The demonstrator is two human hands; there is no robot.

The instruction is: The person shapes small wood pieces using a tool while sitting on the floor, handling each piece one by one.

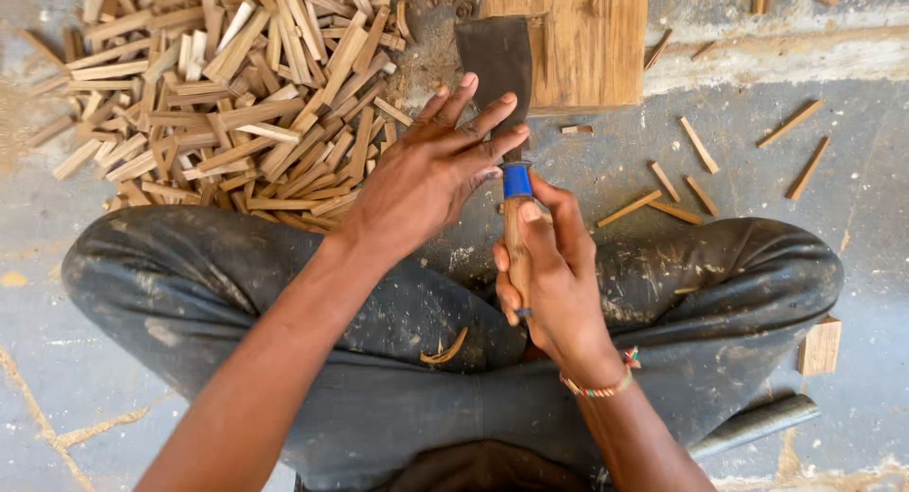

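Right hand: our right hand [554, 284] is wrapped tight around the wooden handle [514, 255] of a broad-bladed chopping tool, fingers curled closed on it, thumb laid along the top just below a blue band [517, 180].
Left hand: our left hand [431, 170] is spread flat with the fingers straight and apart — the fingertips lie over the lower edge of the dark blade [496, 61]; we cannot tell how firmly they press on it.
Tool: the blade points away from us, its far end reaching up to the wooden block [592, 42]; the handle runs back toward our lap, between the two hands.
Wooden block: a flat, light brown slab on the floor ahead, just right of the blade, its near edge close to our left fingertips.
Stick pile: a large heap of split wooden sticks [227, 85] lies to our left, touching the left knee.
Loose sticks: a few scattered pieces [699, 145] lie on the grey floor [852, 198] to our right — well apart from the heap.
Legs: we sit cross-legged in dusty dark trousers [237, 284], a curled wood shaving [445, 350] resting in the lap.
Small block: a little wooden offcut [819, 346] sits beside the right knee.
Wrist: a beaded bracelet [601, 386] circles the right wrist.
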